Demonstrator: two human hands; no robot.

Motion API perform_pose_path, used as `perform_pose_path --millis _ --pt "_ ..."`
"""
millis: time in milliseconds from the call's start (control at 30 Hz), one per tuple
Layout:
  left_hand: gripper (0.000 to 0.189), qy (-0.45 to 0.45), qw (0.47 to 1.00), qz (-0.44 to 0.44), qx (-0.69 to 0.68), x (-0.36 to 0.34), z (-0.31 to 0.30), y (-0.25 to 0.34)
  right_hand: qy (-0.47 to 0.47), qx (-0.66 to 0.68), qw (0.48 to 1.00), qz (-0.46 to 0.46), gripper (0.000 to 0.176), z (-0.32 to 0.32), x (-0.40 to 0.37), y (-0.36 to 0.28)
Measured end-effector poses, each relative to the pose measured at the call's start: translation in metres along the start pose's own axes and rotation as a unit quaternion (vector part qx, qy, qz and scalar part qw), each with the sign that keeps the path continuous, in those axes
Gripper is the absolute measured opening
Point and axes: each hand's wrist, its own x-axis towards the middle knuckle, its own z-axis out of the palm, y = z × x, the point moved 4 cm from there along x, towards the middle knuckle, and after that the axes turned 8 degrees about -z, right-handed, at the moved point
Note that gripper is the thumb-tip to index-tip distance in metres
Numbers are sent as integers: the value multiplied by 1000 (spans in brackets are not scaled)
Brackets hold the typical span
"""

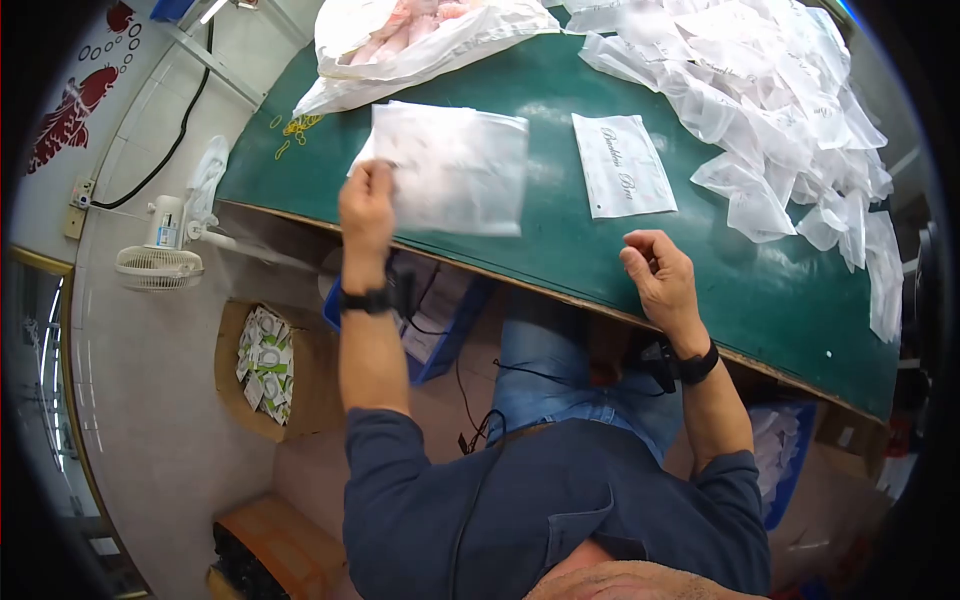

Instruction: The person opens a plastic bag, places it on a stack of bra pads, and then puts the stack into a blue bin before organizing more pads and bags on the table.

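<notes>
My left hand (368, 208), closed in a pinch, grips the left edge of a translucent white plastic bag (455, 170). The bag lies at or just above the green table and is blurred by motion; any contents are hard to make out. Over the front of the table hovers my right hand (662, 280), its fingers loosely curled, a gap between thumb and forefinger and nothing seen in it. Just beyond it, a flat white printed pouch (625, 166) with script lettering rests apart from both hands.
A large heap of similar printed pouches (760, 100) covers the right back of the green table (545, 235). Behind the left hand sit a white sack with pinkish contents (410, 40) and yellow rubber bands (298, 127). A fan (160, 255) and cardboard box (310, 370) stand at left.
</notes>
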Motion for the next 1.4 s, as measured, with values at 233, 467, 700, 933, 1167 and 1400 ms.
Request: perform_pose_path --millis 233,467,700,933,1167,1400 --pt "23 -67 996 -52 -13 117 -31 -66 -24 -85 996 -19 15 8 2 15" --pt "31 48 954 41 294 144 -40 -100 -41 -123 991 -14 15 7 5 15" --pt "26 -10 995 -29 -93 41 34 -18 -29 -272 958 -84 33 -17 61 12" --pt "29 -233 909 -235 -253 -44 201 -3 -169 -355 911 -121 57 10 54 30" --pt "31 -421 882 -201 -72 -38 244 16 -244 -258 934 -31 59 -12 50 15" --pt "30 -472 829 -144 -263 -107 209 67 79 -104 991 -3 38 -59 34 32"
